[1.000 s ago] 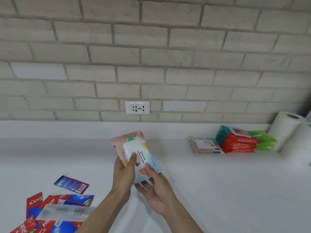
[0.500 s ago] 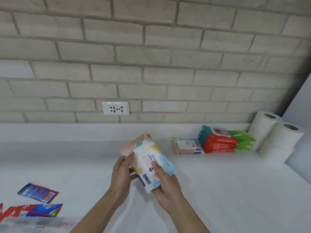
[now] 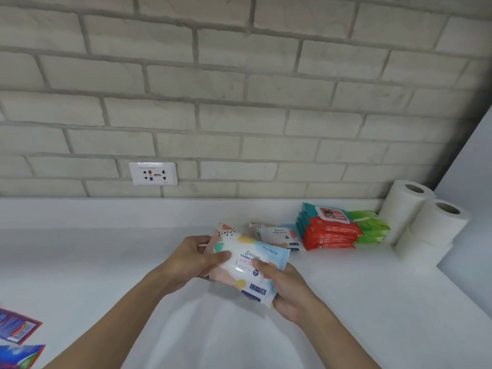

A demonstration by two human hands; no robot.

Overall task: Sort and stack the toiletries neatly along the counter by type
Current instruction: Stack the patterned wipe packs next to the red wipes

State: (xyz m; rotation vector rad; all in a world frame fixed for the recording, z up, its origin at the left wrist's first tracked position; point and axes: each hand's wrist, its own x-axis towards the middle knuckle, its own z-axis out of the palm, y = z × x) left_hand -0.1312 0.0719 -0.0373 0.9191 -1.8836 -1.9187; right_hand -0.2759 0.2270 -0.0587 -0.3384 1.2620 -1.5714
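Observation:
Both hands hold a pastel-patterned wet wipes pack (image 3: pixel 247 265) above the white counter (image 3: pixel 372 302). My left hand (image 3: pixel 191 259) grips its left end, thumb on the white lid. My right hand (image 3: pixel 287 291) grips the lower right end, thumb on top. Just behind it, a matching wipes pack (image 3: pixel 277 235) lies flat on the counter. To the right of that pack sits a stack of red and teal wipes packs (image 3: pixel 327 230) with green packs (image 3: pixel 372 226) behind. Toothpaste boxes (image 3: pixel 16 339) lie at the lower left edge.
Toilet paper rolls (image 3: pixel 426 222) are stacked in the back right corner against a grey side wall (image 3: pixel 474 209). A wall socket (image 3: pixel 153 173) sits in the brick wall above the counter's raised back ledge (image 3: pixel 106 211).
The view has swung right. The held wipes pack has moved right towards the matching pack and tilted from upright to nearly flat. Both hands keep their hold.

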